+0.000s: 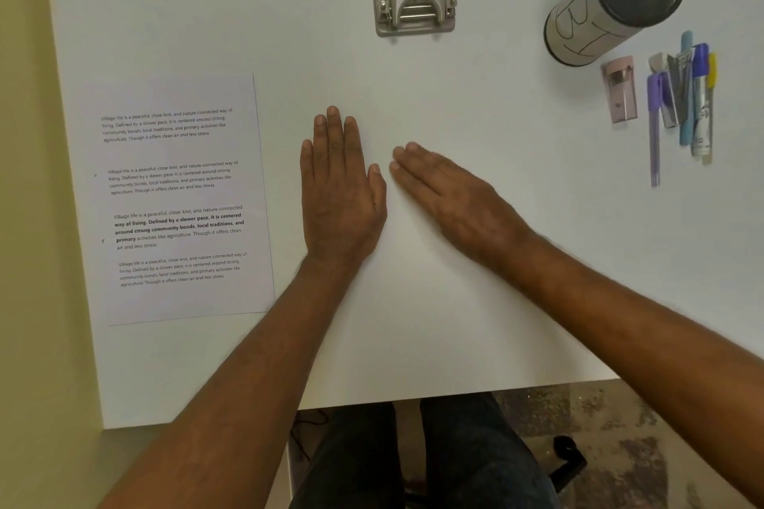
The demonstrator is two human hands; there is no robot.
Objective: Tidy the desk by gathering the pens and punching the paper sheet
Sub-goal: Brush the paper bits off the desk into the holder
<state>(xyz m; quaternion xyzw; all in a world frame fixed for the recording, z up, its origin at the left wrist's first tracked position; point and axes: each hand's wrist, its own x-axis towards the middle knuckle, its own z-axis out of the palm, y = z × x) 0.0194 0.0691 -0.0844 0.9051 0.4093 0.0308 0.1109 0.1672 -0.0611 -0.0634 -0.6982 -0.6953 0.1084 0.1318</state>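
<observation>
A printed paper sheet (177, 198) lies flat at the left of the white desk (413, 322). A grey hole punch (415, 4) stands at the far middle. Several pens (686, 95) lie bunched together at the right, next to a tall cylindrical holder (612, 0) with a dark rim and letters drawn on its side. My left hand (341, 190) rests flat on the desk, palm down, just right of the sheet. Beside it, my right hand (450, 194) also lies flat, fingers pointing up-left. Both hands hold nothing.
A small pink object (619, 89) lies between the holder and the pens. A yellow wall (37, 219) borders the desk's left edge. Below the near edge are my legs and a chair base (566, 463) on a mottled floor.
</observation>
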